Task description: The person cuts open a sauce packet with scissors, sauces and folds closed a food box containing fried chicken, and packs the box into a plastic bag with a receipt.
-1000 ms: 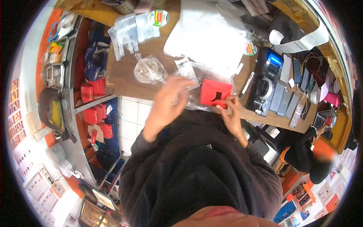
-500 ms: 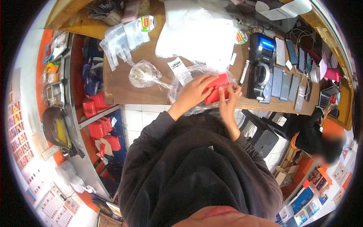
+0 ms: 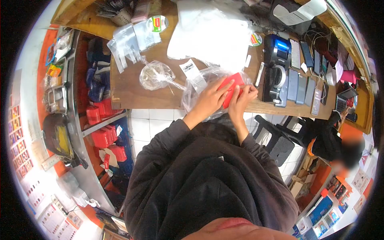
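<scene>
A small flat red packet [image 3: 237, 79] is held over the front edge of the table, above a crumpled clear plastic bag [image 3: 193, 94]. My left hand [image 3: 211, 97] grips its left side, fingers laid across the red face. On the right, my right hand [image 3: 242, 100] closes around the other side, with the thumb against the packet and the fingers bent together at its edge. Just left of the packet, a printed white receipt [image 3: 193, 73] lies on the plastic. Farther left sits a knotted clear bag [image 3: 157, 75] with something pale inside.
White plastic sheets [image 3: 208, 34] cover the table's back. A marker [image 3: 259, 74], a receipt printer [image 3: 277, 50], a tape dispenser [image 3: 275, 86] and several phones [image 3: 293, 85] stand to the right. Shelves [image 3: 105, 120] with red packages are at left; another person [image 3: 326, 138] sits at right.
My right hand has turned and its fingers have shifted along the packet's right edge. The packet has tilted more upright, and my left fingers now lie farther over it.
</scene>
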Demonstrator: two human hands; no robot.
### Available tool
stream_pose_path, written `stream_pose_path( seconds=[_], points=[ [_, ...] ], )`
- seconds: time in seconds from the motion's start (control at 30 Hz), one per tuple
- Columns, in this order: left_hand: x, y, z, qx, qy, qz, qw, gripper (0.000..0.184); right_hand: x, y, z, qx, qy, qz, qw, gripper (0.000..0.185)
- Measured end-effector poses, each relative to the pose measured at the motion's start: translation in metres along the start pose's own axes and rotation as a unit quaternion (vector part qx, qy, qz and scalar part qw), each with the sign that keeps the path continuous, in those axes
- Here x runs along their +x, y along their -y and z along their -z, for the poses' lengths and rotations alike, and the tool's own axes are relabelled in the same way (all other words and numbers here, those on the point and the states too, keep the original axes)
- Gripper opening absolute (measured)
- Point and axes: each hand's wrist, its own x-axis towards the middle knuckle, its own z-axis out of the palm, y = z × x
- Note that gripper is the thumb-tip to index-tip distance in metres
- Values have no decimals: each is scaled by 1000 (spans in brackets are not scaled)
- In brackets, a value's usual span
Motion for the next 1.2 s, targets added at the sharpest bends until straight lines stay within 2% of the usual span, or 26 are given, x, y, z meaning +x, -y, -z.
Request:
stream_pose_path(
  seconds=[0.03,0.23,0.33,0.43,0.63,0.7,0.73,0.8,0.87,0.93,0.97,1.03,1.13,1.2],
  points=[
    [-2,1,-1,2,1,-3,1000,45,2,-2,-4,0,-21,-2,1000,23],
    [-9,3,2,-44,19,17,999,49,6,0,-6,-51,6,-10,999,21],
    [-9,5,1,-71,18,20,997,50,8,-7,-14,-54,-48,10,997,25],
    [-12,7,4,-67,16,23,997,48,10,-1,-18,-50,-61,-33,996,25],
    [-9,17,-3,-45,26,6,999,42,1,-3,-19,-76,-36,-14,996,22],
    [-3,10,9,-63,50,20,997,40,1,-9,-13,-41,-14,13,999,20],
    [0,11,15,-21,25,-2,999,37,3,-13,-10,-21,-3,27,999,20],
    [10,14,30,65,-30,-43,997,33,3,-16,4,30,14,-11,999,23],
    [18,24,48,50,-84,56,994,24,2,-17,14,59,-7,-73,996,24],
    [24,43,53,27,-151,157,976,20,-1,-8,24,55,-16,-50,997,30],
    [26,75,38,104,-87,201,970,19,-3,1,28,55,-11,-51,997,30],
    [21,144,-5,250,45,280,926,20,-12,6,29,48,6,-48,998,35],
    [30,95,15,245,-64,351,902,27,-15,20,36,56,7,-42,998,35],
    [30,100,17,200,-56,351,913,30,-16,18,42,55,-9,-46,997,33]
  ],
)
